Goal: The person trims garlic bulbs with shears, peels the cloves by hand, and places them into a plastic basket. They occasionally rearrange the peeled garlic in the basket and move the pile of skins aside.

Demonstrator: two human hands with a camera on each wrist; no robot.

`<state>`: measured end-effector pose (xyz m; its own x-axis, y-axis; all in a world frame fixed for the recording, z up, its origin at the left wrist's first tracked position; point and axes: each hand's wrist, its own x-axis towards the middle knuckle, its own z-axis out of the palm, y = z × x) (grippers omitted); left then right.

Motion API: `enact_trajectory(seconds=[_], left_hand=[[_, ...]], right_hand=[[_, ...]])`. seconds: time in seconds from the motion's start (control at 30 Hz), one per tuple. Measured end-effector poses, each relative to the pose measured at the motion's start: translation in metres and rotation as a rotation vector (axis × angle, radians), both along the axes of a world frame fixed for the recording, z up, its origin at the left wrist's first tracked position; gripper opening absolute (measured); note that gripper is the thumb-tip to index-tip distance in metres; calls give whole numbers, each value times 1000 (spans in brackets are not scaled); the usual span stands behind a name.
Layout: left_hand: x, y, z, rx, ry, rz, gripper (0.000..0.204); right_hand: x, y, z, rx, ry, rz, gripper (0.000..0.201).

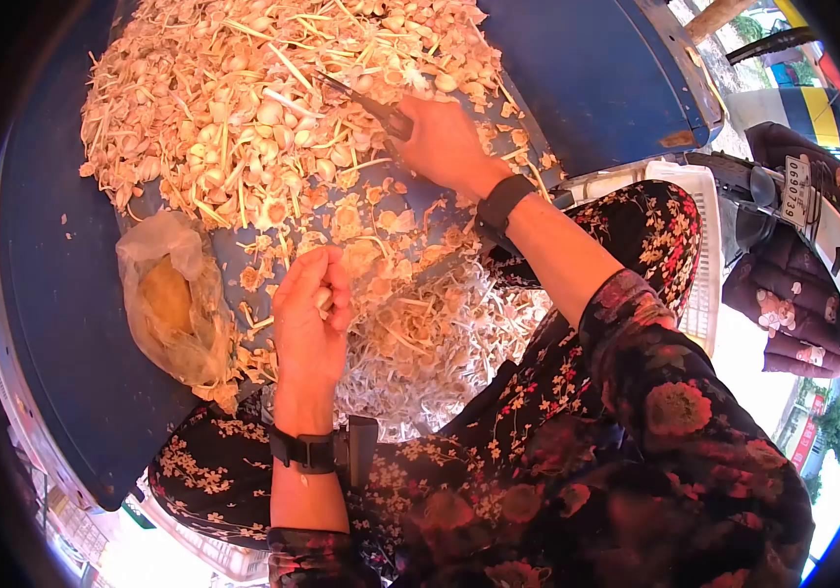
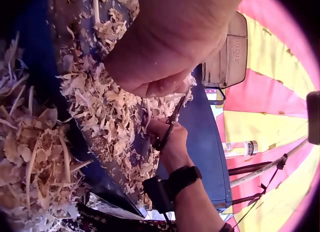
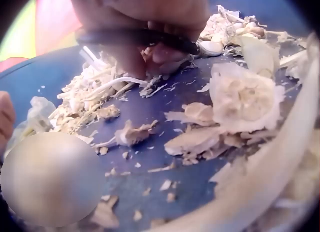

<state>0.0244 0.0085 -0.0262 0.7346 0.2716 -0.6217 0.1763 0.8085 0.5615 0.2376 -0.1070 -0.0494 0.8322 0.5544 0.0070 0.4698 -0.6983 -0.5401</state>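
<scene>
Dark scissors [image 1: 391, 116] are gripped in my right hand [image 1: 449, 147], their narrow end pointing up and left over the garlic heap [image 1: 244, 137]. Part of the dark handle [image 3: 145, 37] crosses the fingers of my right hand [image 3: 145, 14] in the right wrist view. My left hand [image 1: 310, 318], lower and to the left, holds a pale garlic clove [image 1: 323, 298] in its curled fingers. In the left wrist view my left hand [image 2: 170, 41] fills the top and hides what it holds; my right hand [image 2: 175, 142] with the scissors [image 2: 173, 117] shows beyond.
A clear plastic bag [image 1: 170, 294] with something yellowish inside lies left on the blue surface [image 1: 77, 323]. Husks and trimmings [image 1: 420, 343] are piled close to the lap. A white crate [image 1: 699, 216] stands at the right, beside a dark padded cover [image 1: 792, 314].
</scene>
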Motion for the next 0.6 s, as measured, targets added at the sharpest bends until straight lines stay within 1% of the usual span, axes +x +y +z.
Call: enact_trajectory(seconds=[0.07,0.13,0.17,0.2,0.23,0.27,0.3,0.33,0.37,0.4,0.43,0.5,0.53,0.57,0.6], left_hand=[[2,-1,-3,99,-44,-35,20],[4,-5,-4,176,-82,-54,25],[7,-10,0,268,-75,-58,28],[11,-17,7,360,-70,-63,31],[13,-20,11,453,-66,-66,34],[12,-19,9,532,-60,-116,39],[11,-20,8,596,-59,-123,37],[11,-21,9,659,-60,-130,35],[11,-22,8,723,-63,-135,33],[11,-22,4,732,-99,-104,30],[9,-21,3,702,-96,-67,28],[8,-18,6,646,-95,10,26],[7,-17,10,440,-103,92,20],[5,-15,11,419,-93,84,19],[3,-12,11,397,-81,76,17]], right_hand=[[-5,-6,6,-30,58,-7,15],[-20,-16,19,384,533,-56,19],[-30,-19,24,591,768,-84,21],[-39,-18,26,617,874,-109,25],[-47,-19,30,621,918,-65,25],[-56,-19,37,626,965,-20,25],[-64,-19,42,630,1014,25,25],[-70,-17,46,617,935,101,24],[-72,-14,51,520,856,137,22],[-74,-11,56,423,776,171,21],[-76,-8,61,328,693,204,19],[-81,-4,65,481,768,150,18],[-83,-4,64,569,820,118,18],[-85,-3,64,657,872,86,19],[-86,-3,68,575,844,40,19]])
